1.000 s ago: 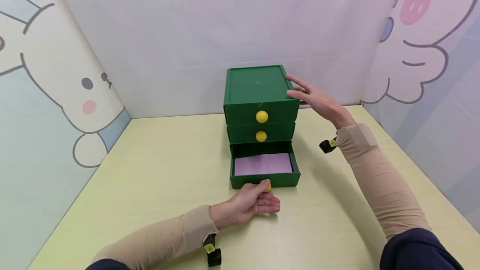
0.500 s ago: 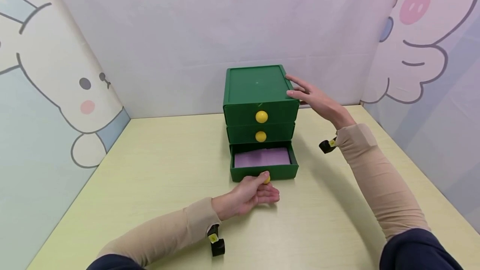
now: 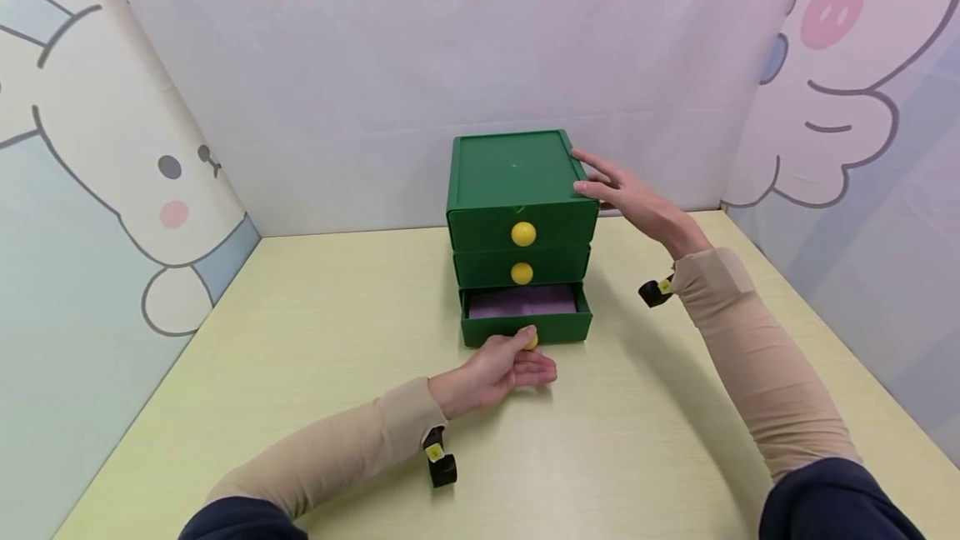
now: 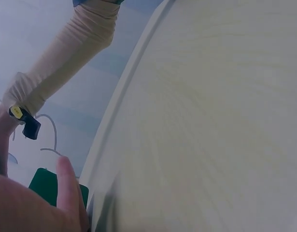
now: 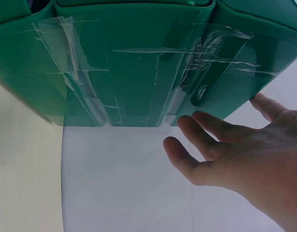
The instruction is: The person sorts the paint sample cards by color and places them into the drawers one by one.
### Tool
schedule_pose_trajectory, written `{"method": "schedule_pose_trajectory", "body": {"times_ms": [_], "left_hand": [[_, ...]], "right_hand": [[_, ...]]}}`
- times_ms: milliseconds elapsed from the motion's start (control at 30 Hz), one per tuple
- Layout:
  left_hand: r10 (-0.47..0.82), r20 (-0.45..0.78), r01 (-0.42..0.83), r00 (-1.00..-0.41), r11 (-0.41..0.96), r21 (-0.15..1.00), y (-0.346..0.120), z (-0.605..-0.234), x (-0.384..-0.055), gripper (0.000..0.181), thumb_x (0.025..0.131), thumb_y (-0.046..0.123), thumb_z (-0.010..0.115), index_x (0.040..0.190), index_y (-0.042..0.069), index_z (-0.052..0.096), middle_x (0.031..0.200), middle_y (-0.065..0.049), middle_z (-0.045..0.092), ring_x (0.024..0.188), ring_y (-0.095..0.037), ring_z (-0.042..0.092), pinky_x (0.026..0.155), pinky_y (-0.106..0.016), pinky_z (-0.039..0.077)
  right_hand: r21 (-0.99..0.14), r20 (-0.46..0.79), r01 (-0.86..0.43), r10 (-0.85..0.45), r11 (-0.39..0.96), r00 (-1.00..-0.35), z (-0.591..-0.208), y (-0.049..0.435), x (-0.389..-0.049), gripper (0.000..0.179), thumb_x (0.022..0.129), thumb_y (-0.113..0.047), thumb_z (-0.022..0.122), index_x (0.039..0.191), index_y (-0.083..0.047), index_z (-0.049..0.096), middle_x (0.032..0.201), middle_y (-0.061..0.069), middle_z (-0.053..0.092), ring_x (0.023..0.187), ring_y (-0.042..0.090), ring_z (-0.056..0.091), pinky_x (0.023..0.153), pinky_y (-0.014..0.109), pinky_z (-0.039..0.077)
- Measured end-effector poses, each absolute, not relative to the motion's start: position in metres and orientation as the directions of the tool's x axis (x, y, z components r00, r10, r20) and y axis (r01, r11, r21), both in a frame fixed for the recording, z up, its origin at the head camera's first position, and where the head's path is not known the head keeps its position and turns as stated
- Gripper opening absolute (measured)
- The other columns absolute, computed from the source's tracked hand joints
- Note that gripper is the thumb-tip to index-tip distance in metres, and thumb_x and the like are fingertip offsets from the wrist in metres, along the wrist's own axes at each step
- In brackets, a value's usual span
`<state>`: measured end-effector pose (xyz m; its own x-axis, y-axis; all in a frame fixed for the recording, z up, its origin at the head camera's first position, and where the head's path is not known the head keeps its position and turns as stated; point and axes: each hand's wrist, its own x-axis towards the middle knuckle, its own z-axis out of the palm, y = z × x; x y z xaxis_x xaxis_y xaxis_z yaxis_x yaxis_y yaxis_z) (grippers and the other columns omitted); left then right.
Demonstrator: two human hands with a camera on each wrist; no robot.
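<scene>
A green drawer cabinet (image 3: 517, 169) with round yellow knobs stands against the back wall. Its bottom drawer (image 3: 558, 327) is pulled partway out and holds a flat pinkish-purple item (image 3: 522, 301), its kind unclear. My left hand (image 3: 498, 369), palm turned up, pinches that drawer's yellow knob (image 3: 532, 342) between thumb and fingers; the other fingers extend below it. On the cabinet's right side and top edge rests my right hand (image 3: 637, 202), fingers spread. In the right wrist view, the right hand (image 5: 235, 150) touches the green side, which has clear tape on it.
The two upper drawers, the top one with a yellow knob (image 3: 523, 233), are closed. A pale wooden table (image 3: 337, 307) lies under everything. Walls with cartoon animals rise at left and right. A small black camera sits on each wrist.
The bottom drawer has slid inward toward the cabinet, with my left hand moving forward on its knob. Less of the purple item shows. My right hand has stayed in place.
</scene>
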<state>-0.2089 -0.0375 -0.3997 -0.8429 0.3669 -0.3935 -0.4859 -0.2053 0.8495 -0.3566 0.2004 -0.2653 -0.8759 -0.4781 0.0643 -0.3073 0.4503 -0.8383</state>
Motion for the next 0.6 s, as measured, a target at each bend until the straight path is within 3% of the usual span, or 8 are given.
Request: {"method": "schedule_pose_trajectory", "body": {"times_ms": [333,600], "left_hand": [[0.348,-0.415,-0.501,-0.840,-0.209,0.840,-0.037,-0.398,-0.225,0.037,0.103,0.030,0.045,0.114,-0.004,0.050,0.086,-0.012,0.069,0.085,-0.024,0.073,0.092,-0.040,0.053],[0.322,-0.433,-0.514,-0.842,-0.232,0.826,-0.036,-0.396,-0.238,0.036,0.103,0.028,0.045,0.117,-0.005,0.049,0.090,-0.015,0.069,0.106,-0.036,0.067,0.095,-0.042,0.051]], "right_hand": [[-0.841,0.059,-0.303,-0.480,0.448,-0.875,-0.266,0.200,-0.358,0.064,0.095,-0.055,0.049,0.149,-0.051,0.015,0.164,-0.001,0.009,0.151,0.023,0.011,0.114,0.059,0.025],[-0.845,0.050,-0.294,-0.482,0.446,-0.875,-0.264,0.201,-0.357,0.065,0.094,-0.056,0.049,0.149,-0.051,0.015,0.164,-0.004,0.009,0.151,0.020,0.010,0.115,0.058,0.025]]}}
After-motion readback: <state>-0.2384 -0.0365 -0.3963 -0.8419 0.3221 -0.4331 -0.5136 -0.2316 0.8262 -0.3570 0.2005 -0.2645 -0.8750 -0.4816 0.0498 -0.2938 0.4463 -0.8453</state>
